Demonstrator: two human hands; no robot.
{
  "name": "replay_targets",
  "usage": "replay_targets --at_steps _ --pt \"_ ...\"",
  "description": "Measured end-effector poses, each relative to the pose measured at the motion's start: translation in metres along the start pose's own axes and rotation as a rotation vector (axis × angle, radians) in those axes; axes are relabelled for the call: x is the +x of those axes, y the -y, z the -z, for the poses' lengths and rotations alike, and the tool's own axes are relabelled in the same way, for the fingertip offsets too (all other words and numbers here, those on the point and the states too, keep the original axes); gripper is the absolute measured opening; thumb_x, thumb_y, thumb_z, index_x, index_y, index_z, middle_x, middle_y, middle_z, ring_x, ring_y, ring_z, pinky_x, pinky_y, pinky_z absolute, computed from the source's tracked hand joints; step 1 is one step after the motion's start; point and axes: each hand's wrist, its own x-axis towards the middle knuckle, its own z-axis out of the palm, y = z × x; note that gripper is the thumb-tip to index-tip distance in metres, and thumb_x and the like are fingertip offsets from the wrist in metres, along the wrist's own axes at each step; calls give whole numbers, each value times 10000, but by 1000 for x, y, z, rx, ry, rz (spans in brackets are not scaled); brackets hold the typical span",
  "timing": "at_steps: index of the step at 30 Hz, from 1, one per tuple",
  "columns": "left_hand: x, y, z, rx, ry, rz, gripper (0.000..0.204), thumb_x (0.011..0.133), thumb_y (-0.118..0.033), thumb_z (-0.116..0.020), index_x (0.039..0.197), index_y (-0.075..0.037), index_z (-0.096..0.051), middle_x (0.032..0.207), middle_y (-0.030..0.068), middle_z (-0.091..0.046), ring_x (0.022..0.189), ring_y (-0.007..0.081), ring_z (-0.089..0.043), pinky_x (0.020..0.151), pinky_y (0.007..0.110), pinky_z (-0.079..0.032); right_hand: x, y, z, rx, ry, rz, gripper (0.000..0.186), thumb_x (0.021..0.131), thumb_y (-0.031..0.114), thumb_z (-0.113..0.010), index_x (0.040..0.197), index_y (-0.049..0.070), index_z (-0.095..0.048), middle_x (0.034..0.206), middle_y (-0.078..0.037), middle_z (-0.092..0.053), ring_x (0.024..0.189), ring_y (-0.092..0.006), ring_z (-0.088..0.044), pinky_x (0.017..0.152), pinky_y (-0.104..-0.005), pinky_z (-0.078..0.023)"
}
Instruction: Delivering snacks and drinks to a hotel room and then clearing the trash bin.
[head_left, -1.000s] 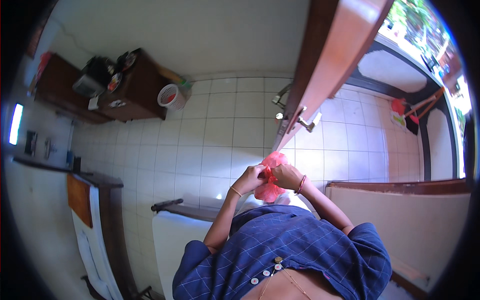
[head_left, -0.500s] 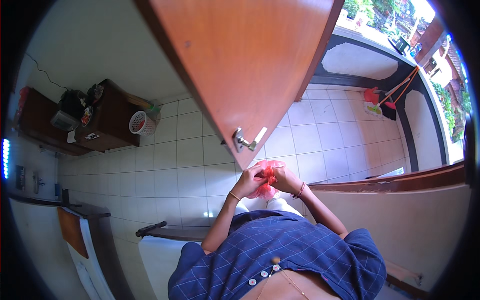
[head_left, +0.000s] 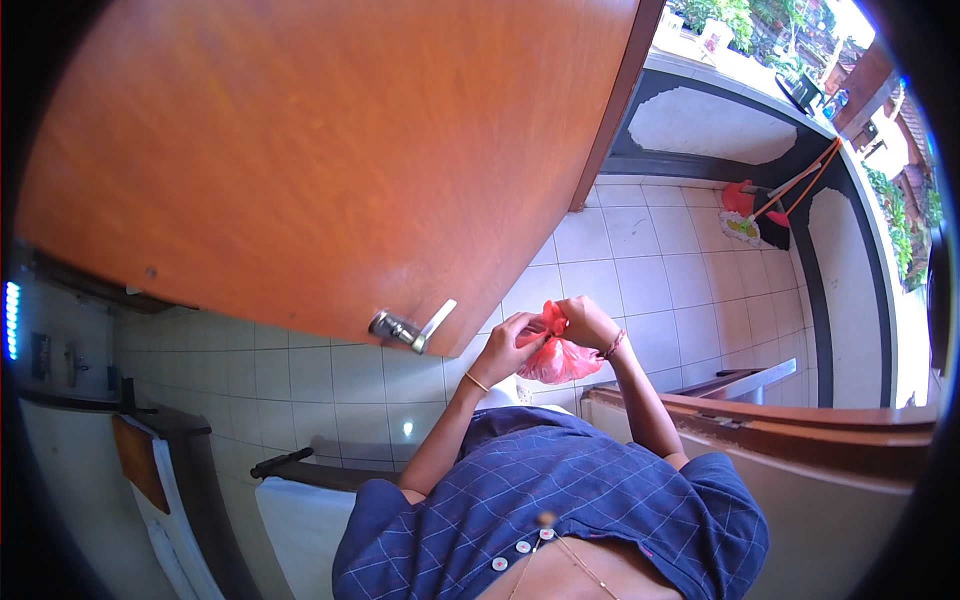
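A translucent red plastic bag (head_left: 558, 362) hangs in front of my body, gathered at its neck. My left hand (head_left: 513, 342) is closed on the bag's neck from the left, fingers pinched at the twist. My right hand (head_left: 587, 325) grips the same neck from the right, a little higher. Just left of my hands, a wooden door (head_left: 340, 150) stands open with its silver lever handle (head_left: 400, 328); neither hand touches it.
A door frame and low wall (head_left: 800, 455) run along my right. Through the doorway is a tiled ledge area (head_left: 620, 240) with mops and dustpans (head_left: 760, 215) in the corner and plants beyond. A white padded surface (head_left: 300, 520) with a dark rail lies at lower left.
The door has swung left, now covering the cabinets and basket seen earlier, and more of the doorway shows. Both hands still hold the bag, shifted slightly right, its bulk now hanging lower right.
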Motion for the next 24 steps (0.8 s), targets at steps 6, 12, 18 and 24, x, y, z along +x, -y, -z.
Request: replay_targets --at_steps 6,12,18,24 --pt "66 -12 -2 36 37 -36 253 764 -70 -582 996 4 -515 966 127 -567 875 214 -584 776 298 -460 28 -58 27 39 -47 -172 216 648 194 -632 713 3 -554 673 -202 -565 652 -353 -570 567 -399 -461" --pt "135 14 1 334 26 -53 311 754 -137 -604 1018 -6 -501 995 130 -568 874 240 -589 785 315 -454 65 -83 57 -14 -34 -119 179 660 169 -616 704 7 -554 677 -196 -564 658 -345 -571 578 -398 -462" --pt "212 17 -7 9 58 102 281 750 -103 -625 975 -4 -489 864 86 -594 825 151 -593 735 275 -481 83 -120 105 155 -161 -112 126 664 119 -589 705 5 -553 681 -181 -565 642 -332 -571 569 -376 -462" --pt "264 8 -42 21 193 169 256 728 -72 -635 936 1 -503 899 87 -588 804 139 -591 727 259 -477 72 -165 147 182 -168 -103 130 669 126 -623 692 10 -571 653 -185 -563 643 -342 -570 545 -370 -456"
